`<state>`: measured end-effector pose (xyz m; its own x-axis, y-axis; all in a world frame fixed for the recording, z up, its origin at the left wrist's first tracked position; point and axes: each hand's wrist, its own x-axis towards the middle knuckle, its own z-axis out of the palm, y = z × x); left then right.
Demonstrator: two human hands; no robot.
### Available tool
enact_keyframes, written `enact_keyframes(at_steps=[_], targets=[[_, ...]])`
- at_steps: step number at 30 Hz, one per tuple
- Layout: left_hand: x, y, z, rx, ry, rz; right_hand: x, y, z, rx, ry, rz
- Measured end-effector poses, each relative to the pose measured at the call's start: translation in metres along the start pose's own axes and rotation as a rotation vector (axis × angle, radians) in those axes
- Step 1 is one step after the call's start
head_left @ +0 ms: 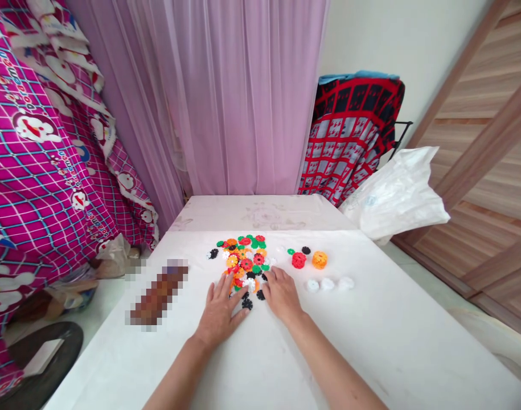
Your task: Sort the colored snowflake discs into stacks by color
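Note:
A loose pile of plastic snowflake discs [246, 263] in red, orange, green, black and white lies before me on the table. My left hand [217, 312] rests at its near left side, fingers spread and touching the discs; a black disc [247, 304] is beside the thumb. My right hand [282, 293] lies at the near right side with its fingertips against the pile, fingers loosely extended and holding nothing I can see. To the right stand a red stack of discs [298, 261] and an orange stack of discs [319, 261]. White discs [327, 283] sit in a row nearer me.
The white-covered table [371, 353] runs back to a purple curtain [251, 102]. Near the stacks lie a green disc [291, 251] and a black disc [306, 250]. A blurred-out brown item [160, 293] is on the left. A white plastic bag [397, 193] stands past the right edge.

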<state>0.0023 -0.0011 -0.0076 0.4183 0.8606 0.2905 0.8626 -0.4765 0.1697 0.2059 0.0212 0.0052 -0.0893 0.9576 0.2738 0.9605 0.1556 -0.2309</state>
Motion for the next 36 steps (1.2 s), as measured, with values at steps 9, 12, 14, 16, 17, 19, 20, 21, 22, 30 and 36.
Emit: enact_keyframes(at_steps=[9, 12, 14, 16, 17, 19, 20, 21, 22, 30, 36], targets=[[0.019, -0.021, -0.002, 0.046, 0.104, -0.173, -0.004, -0.001, 0.016, 0.324, 0.283, -0.089], [0.013, -0.010, -0.003, 0.050, 0.197, -0.128, -0.012, 0.008, 0.018, 0.464, 0.356, -0.007], [0.014, 0.004, -0.004, 0.037, 0.195, -0.044, -0.018, 0.013, 0.018, 0.563, 0.371, 0.064], [0.018, 0.016, -0.005, 0.023, 0.154, -0.015, -0.022, 0.015, 0.016, 0.655, 0.359, 0.114], [0.022, 0.020, -0.005, 0.016, 0.134, -0.014, -0.023, 0.015, 0.015, 0.692, 0.348, 0.128], [0.028, 0.022, -0.008, 0.006, 0.094, -0.008, -0.024, 0.015, 0.013, 0.744, 0.326, 0.147], [0.030, 0.020, -0.009, 0.011, 0.087, -0.017, -0.024, 0.015, 0.011, 0.761, 0.316, 0.157], [0.030, 0.016, -0.012, 0.020, 0.084, -0.035, -0.024, 0.015, 0.010, 0.772, 0.305, 0.167], [0.030, 0.012, -0.014, 0.034, 0.090, -0.064, -0.023, 0.014, 0.009, 0.780, 0.294, 0.175], [0.040, 0.018, -0.020, 0.039, 0.075, -0.151, -0.022, 0.012, 0.006, 0.786, 0.276, 0.188], [0.063, 0.042, -0.022, 0.059, -0.031, -0.242, -0.022, 0.013, 0.005, 0.839, 0.298, 0.217]])
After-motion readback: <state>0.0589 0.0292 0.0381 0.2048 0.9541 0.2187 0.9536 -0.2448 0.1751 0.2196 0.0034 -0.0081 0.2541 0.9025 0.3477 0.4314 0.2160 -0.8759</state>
